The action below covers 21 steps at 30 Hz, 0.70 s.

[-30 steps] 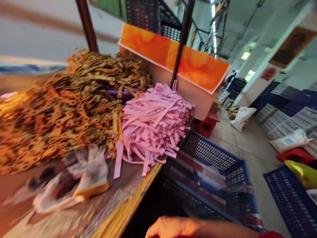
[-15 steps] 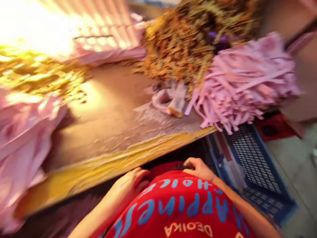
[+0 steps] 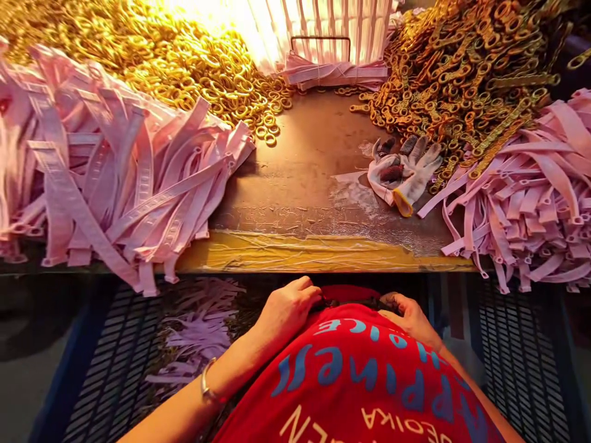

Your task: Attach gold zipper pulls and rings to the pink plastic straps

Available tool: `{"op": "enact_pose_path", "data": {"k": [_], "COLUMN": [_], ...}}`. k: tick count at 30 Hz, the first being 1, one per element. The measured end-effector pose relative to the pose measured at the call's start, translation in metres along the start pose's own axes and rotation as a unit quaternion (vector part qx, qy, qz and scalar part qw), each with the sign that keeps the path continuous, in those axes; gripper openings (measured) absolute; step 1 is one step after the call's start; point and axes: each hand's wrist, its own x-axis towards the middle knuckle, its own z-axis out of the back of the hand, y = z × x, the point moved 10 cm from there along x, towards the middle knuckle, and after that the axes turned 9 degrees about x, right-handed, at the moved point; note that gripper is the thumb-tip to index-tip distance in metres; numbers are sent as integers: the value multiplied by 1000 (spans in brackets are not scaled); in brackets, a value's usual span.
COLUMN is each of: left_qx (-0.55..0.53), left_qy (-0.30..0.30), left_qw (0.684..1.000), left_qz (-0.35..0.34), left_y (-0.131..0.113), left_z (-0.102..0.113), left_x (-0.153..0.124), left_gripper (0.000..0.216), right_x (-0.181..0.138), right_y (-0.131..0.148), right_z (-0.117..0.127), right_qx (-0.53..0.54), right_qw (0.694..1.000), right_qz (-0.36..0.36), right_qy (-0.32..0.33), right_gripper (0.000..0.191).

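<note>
My left hand (image 3: 295, 301) is at my waist, fingers curled in at the edge of my red shirt (image 3: 351, 375). Opposite it, my right hand (image 3: 410, 317) is bent in the same way at the shirt's other side. A dark strip of cloth runs between the two hands; what the fingers grip is hidden. On the table (image 3: 300, 178) in front of them lies a crumpled white work glove (image 3: 401, 175) with dark fingertips and a yellow cuff edge. Pink fabric straps (image 3: 133, 178) are heaped on the left, more pink straps (image 3: 530, 209) on the right.
Gold rings (image 3: 221, 67) are piled at the back left, brass-coloured metal pieces (image 3: 462, 80) at the back right. A ribbed pale basket (image 3: 327, 31) stands behind a pink strap bundle (image 3: 335, 72). Blue crates (image 3: 111, 363) sit beneath the table's yellow-taped edge (image 3: 314, 252).
The view has swung left and levelled, bringing the left strap heap and gold rings into fuller, sharper view. Both hands stay at the waist.
</note>
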Motion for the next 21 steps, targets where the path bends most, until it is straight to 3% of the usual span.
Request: {"op": "enact_pose_path", "data": {"k": [3, 7, 11, 14, 18, 21], "left_qx": [12, -91, -220, -228, -250, -343], "left_qy": [-19, -18, 112, 215, 239, 241], "left_qw": [999, 996, 968, 949, 938, 904], "left_qz": [-34, 0, 41, 34, 36, 86], "left_y": [-4, 3, 1, -9, -15, -10], "left_z": [4, 10, 6, 0, -7, -16], "left_x": [4, 11, 15, 12, 15, 16], "left_gripper": [36, 31, 26, 29, 27, 39], "right_x": [3, 4, 4, 5, 10, 14], "right_y": [6, 24, 38, 50, 64, 67], "right_z": [-8, -21, -32, -44, -67, -78], "right_qx": [-16, -49, -57, -63, -72, -80], "right_qw": [1000, 997, 994, 991, 983, 980], "right_qz": [-17, 16, 54, 80, 89, 68], "right_qy": [13, 52, 74, 93, 141, 171], "right_gripper": [32, 21, 21, 25, 27, 29]}}
